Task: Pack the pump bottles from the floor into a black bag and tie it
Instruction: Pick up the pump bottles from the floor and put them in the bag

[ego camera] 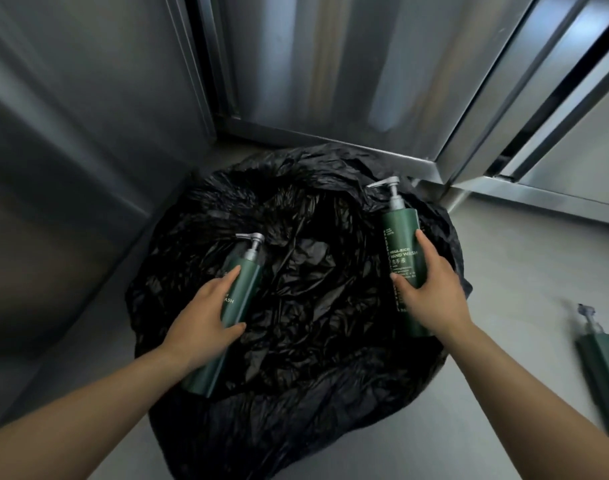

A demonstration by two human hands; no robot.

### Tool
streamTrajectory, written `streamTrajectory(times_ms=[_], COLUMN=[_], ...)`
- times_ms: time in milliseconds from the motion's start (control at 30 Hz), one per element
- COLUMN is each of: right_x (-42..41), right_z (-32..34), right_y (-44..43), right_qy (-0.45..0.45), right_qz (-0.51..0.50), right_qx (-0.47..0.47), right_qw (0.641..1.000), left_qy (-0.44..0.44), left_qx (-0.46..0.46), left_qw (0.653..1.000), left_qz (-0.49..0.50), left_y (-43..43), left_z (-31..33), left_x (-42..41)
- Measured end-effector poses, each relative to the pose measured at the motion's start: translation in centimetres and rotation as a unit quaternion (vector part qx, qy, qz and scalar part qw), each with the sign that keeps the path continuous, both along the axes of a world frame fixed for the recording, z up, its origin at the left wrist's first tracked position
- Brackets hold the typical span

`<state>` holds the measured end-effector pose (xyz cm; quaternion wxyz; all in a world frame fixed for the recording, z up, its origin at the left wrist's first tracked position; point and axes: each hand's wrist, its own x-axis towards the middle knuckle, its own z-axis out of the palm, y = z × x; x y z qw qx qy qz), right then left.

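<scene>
We hold one green hand wash bottle in each hand. Our left hand (206, 306) wraps round the middle of the left bottle (245, 287). Our right hand (431, 289) wraps round the middle of the right bottle (400, 242). Both bottles are over the black bag (313, 296), which lies open and crumpled on the floor (525, 271) in the far corner, by the shiny metal walls (88, 133). We cannot tell if they touch the bag. A third bottle (604, 368) lies on the floor, near us on the right.

The bottles look hard and smooth, so maybe slippery, and heavy if full. We think the fat middle is the best place to hold. The thin pump top (388, 183) could snap or squirt. The bag is soft and thin.
</scene>
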<state>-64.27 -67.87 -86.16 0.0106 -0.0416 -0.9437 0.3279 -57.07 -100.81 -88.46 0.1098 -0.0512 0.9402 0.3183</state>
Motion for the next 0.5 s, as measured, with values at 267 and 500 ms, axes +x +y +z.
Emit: streamTrajectory(times_ms=[267,500], right_x=[0.7,1.7], right_z=[-0.5,2.7], right_y=[0.7,-5.2], right_qy=[-0.041,0.007], right_qz=[-0.037,0.106], right_qx=[-0.081,-0.115], right_qw=[0.995,0.988], left_qy=[-0.007,0.076], left_qx=[0.003,0.072], left_qw=[1.000,0.993], left_qz=[0.000,0.060], left_y=[-0.1,1.3], left_z=[-0.3,1.3], left_x=[2.3,1.5])
